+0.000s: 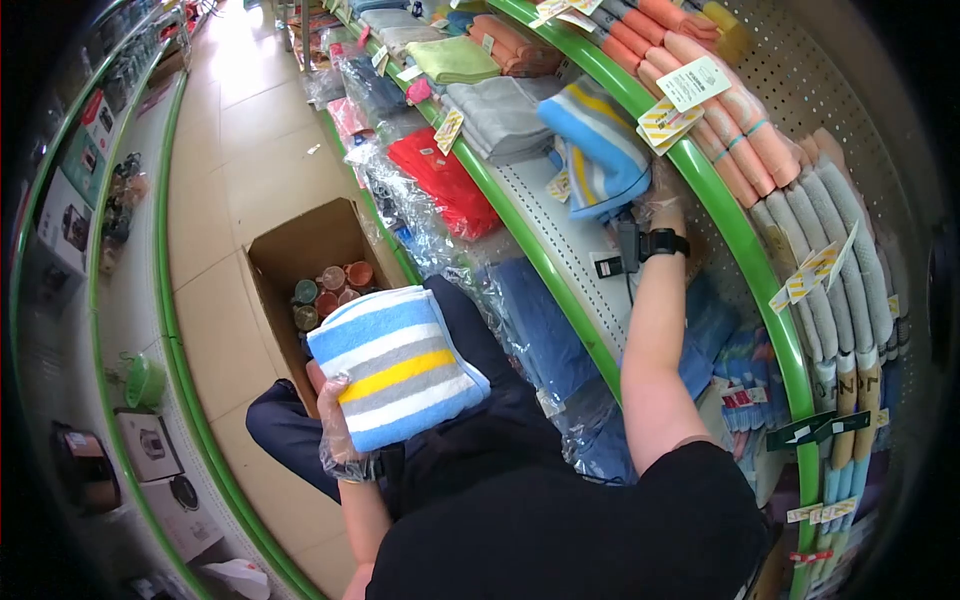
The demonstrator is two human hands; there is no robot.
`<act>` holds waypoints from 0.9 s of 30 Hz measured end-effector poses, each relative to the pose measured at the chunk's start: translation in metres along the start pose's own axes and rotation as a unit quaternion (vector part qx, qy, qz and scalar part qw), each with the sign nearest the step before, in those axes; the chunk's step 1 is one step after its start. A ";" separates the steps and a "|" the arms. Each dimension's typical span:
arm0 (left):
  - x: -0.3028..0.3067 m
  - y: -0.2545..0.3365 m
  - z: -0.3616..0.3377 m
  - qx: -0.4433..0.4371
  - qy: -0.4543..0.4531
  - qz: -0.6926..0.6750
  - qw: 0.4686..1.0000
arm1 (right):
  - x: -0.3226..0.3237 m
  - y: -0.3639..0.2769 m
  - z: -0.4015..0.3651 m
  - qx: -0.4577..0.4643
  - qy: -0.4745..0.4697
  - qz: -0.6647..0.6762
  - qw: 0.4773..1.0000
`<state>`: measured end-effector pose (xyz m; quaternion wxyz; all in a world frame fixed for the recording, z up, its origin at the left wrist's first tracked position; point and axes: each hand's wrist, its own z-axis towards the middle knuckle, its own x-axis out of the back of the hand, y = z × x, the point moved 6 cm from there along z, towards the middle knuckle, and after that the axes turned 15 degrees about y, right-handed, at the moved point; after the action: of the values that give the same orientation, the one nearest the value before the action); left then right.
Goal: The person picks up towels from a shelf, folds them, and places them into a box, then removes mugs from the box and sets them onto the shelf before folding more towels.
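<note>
My left hand [337,425], in a clear plastic glove, grips the left edge of a folded towel [400,368] with blue, white, grey and yellow stripes. This towel is over my lap, next to the open cardboard box. My right hand [667,197], also gloved, reaches into the shelf and has hold of the right side of a second striped towel [597,140]. That towel is tilted and slightly blurred; it hides most of my right fingers. A black watch [664,243] and a small dark device [628,247] are at my right wrist.
The cardboard box [262,268] on the tiled floor holds several round-lidded containers. Grey towels [508,112] and a red bagged item [440,180] lie on the shelves. A green shelf edge [720,205] passes beside my right arm. Rolled grey towels [830,260] stand at right.
</note>
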<state>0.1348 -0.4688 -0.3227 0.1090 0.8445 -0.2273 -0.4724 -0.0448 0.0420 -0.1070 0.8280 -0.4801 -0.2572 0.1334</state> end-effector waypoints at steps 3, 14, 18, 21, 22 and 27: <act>0.000 -0.001 0.000 0.005 0.000 -0.002 1.000 | 0.006 0.039 0.049 0.180 0.069 -0.152 0.969; -0.030 -0.001 -0.011 0.031 -0.003 0.009 0.999 | 0.002 0.079 0.058 0.496 0.078 -0.371 0.781; -0.022 0.001 0.000 0.023 0.016 0.022 0.999 | -0.016 0.010 0.001 0.500 -0.081 -0.118 0.854; 0.025 0.022 0.018 -0.087 0.139 0.091 0.982 | -0.086 -0.037 -0.077 -0.254 -0.343 0.294 0.855; 0.020 0.037 0.013 -0.096 0.146 0.092 0.980 | -0.099 -0.049 -0.104 -0.285 -0.376 0.292 0.832; 0.078 0.093 0.039 -0.213 0.157 0.208 0.942 | -0.177 -0.048 -0.199 -0.344 -0.515 0.305 0.723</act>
<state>0.1107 -0.5868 -0.3643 0.4167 0.7988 -0.2716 -0.3385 -0.0837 -0.2095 -0.1989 0.2606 -0.6421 -0.5120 0.5076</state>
